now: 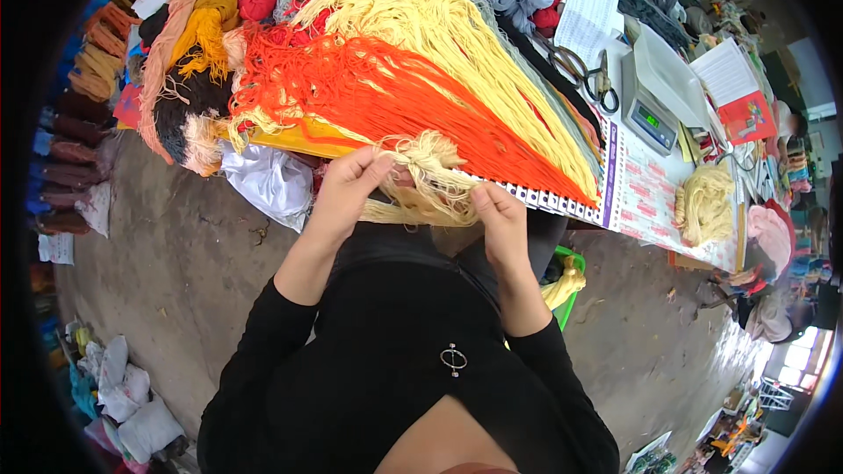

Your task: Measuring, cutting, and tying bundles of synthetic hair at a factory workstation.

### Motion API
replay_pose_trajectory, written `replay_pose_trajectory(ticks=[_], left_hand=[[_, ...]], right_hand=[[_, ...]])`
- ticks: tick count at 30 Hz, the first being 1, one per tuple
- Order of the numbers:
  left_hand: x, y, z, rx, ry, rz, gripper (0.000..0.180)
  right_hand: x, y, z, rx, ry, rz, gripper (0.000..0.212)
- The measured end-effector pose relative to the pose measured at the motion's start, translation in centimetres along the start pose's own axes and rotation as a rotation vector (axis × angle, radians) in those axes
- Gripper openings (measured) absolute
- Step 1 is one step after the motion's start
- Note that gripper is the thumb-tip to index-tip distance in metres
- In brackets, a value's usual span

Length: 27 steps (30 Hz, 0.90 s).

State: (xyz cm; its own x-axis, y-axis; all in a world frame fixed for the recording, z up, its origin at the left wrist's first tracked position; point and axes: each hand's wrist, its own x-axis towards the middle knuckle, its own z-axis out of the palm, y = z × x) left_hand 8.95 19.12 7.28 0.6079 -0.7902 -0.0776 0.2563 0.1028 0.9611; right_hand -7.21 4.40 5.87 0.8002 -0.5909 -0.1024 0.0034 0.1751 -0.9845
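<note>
So, pale skein: it hung near the centre of the frame, stretched between your two hands, in front of the near edge of the worktable.
Left hand: your thumb and fingers were pinched on the skein's left end, where the strands bunched.
Right hand: your thumb and forefinger were closed on its right end, slightly lower in the frame.
Red-orange yarn: it lay just beyond your hands, fanned at the left and narrowing toward the right.
Yellow yarn: it spread beside the red-orange lengths, farther up the frame, and tapered toward the same side.
Mustard yarn: you had this bundle at the upper left, among peach and black ones.
Scissors: these dark-handled ones rested at the upper right, just left of the scale, whose display glowed green.
Cream bundle: it sat at the right of the frame, on the worktable's corner.
White bag: it bulged left of your left hand, below the table's edge.
Green container: it stood right of your right forearm, with light yellow yarn at its rim.
</note>
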Motion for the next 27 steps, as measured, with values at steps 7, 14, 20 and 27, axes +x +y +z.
replay_pose_trajectory(ticks=[7,14,20,27], left_hand=[[-0.3,0.8,0.4,-0.226,0.032,-0.109,0.023],[-0.1,0.0,2.9,-0.17,0.031,0.065,0.02],[-1.0,0.1,2.9,-0.09,-0.123,0.059,0.019],[-0.6,0.3,4.5,-0.036,0.014,0.156,0.033]], right_hand=[[0.0,0.4,-0.7,0.279,-0.114,0.066,0.026],[-0.4,-0.9,0.4,0.172,-0.264,0.006,0.027],[0.0,-2.6,1.2,-0.039,-0.121,-0.182,0.037],[0.0,-2.5,1.6,-0.1,-0.114,-0.055,0.035]])
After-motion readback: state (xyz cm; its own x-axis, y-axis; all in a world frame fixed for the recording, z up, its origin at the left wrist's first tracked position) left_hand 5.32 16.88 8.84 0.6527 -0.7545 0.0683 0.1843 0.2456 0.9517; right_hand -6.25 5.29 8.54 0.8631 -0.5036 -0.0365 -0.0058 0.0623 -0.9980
